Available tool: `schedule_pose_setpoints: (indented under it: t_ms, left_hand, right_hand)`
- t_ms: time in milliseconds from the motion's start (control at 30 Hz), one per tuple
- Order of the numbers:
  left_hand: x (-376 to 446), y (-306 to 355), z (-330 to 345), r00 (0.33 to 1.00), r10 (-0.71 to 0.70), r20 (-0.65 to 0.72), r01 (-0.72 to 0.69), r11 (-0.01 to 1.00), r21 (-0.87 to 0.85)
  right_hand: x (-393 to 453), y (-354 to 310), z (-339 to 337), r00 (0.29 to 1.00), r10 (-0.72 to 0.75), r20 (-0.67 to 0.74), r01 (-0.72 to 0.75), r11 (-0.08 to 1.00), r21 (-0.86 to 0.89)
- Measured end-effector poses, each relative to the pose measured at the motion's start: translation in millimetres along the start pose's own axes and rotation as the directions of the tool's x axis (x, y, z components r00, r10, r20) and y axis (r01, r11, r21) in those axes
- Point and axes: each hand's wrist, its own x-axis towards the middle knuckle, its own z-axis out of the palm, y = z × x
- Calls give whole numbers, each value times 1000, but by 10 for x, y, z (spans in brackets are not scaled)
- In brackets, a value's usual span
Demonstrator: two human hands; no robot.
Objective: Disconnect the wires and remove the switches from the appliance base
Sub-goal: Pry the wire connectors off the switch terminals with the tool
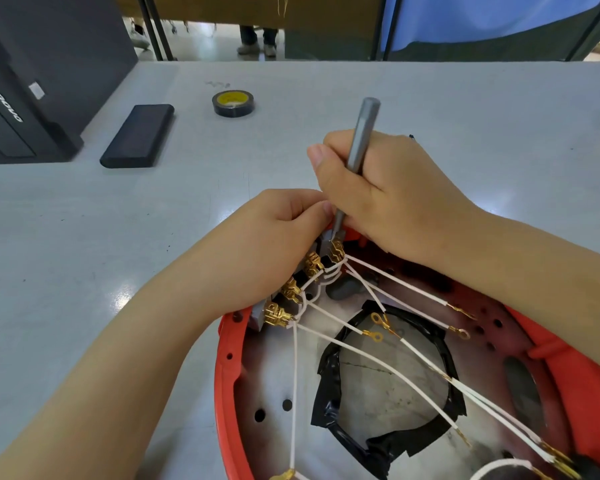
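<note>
A grey screwdriver [361, 140] is gripped by the right hand [388, 199], its tip at the switches [312, 268] on the base's [229, 368] far-left rim. The switches are pinched by the left hand [274, 244]. White wires [388, 368] are spread rightward.

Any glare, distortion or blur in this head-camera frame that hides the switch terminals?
Head view: wide-angle bending curves the table edge and stretches the forearms at the borders; soft overhead glare spots lie on the table left of the left hand; the brass terminals are sharp; the screwdriver tip is hidden between both hands, the right hand covering it; the far background is slightly soft.
</note>
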Motion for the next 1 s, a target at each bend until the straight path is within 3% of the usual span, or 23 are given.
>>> schedule_pose_setpoints:
  t_ms: [400,633,1000]
  left_hand:
    - [7,-3,-8,997,-42,60,46,997,-64]
    - [-1,-7,11,998,-34,49,36,998,-44]
    - [-11,9,7,999,-22,37,23,999,-25]
  right_hand:
    - [128,-20,-47,978,136,155,-150,986,79]
    - [2,23,-61,995,93,34,-97,982,159]
    - [39,5,-46,992,90,91,-103,984,147]
